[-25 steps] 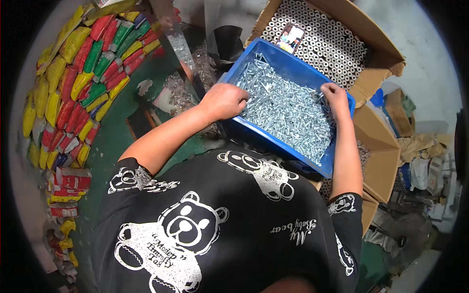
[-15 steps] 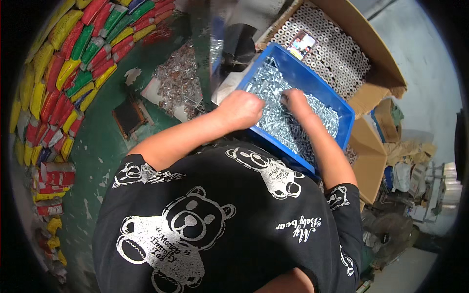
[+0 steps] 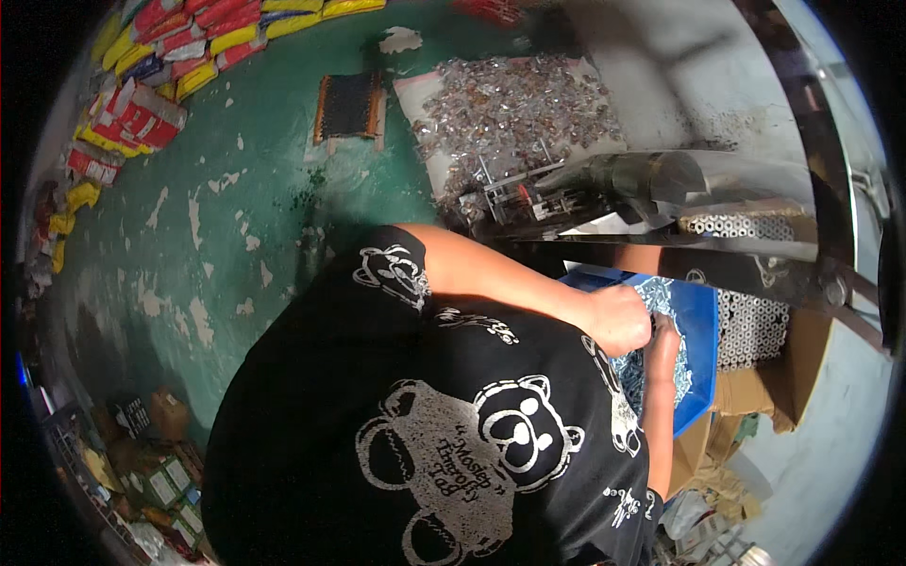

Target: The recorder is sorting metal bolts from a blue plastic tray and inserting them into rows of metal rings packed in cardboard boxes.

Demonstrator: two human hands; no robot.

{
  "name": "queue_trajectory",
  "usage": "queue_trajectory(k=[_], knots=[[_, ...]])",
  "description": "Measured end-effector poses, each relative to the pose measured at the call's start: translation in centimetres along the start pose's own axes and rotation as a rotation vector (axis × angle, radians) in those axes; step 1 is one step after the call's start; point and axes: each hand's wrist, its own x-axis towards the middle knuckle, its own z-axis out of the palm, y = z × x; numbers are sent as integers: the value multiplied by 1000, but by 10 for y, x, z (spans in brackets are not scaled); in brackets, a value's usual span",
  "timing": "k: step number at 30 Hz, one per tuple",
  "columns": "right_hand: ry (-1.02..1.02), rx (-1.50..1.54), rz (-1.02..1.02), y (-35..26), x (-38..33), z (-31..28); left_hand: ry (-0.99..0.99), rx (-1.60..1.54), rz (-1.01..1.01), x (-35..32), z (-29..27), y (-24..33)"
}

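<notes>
Over a blue plastic bin [image 3: 703, 330] at the right, both my hands are close together. My left hand [image 3: 618, 321] is curled into a fist near the bin's left side, and whatever it holds is hidden. Right beside it, my right hand [image 3: 663, 344] has its fingers bent and pressed together, their tips partly covered by the left hand. Many small, shiny silver metal pieces, screw-like in shape, [image 3: 658, 294] lie loose in the bin under and around my hands.
Beyond the bin, a cardboard box [image 3: 810, 363] holds rows of white tubes [image 3: 752, 330]. A metal fixture [image 3: 533, 193] and a sheet heaped with small clear and brownish pieces [image 3: 519, 104] lie ahead. A framed black panel [image 3: 348, 106] is on the green floor; colourful sacks [image 3: 203, 38] are stacked far left.
My view has swung, so the bin and hands now appear farther right and lower. The right hand has come up from the metal pieces to the left hand.
</notes>
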Motion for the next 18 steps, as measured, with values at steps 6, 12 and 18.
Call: queue_trajectory(k=[6,12,18], knots=[[152,226,148,23,-10,-13,31,43,16,2,7,-4],[147,901,409,-69,28,-84,-4,9,20,2,3,-9],[225,806,210,-104,117,-116,-175,52,-29,2,-4,-6]])
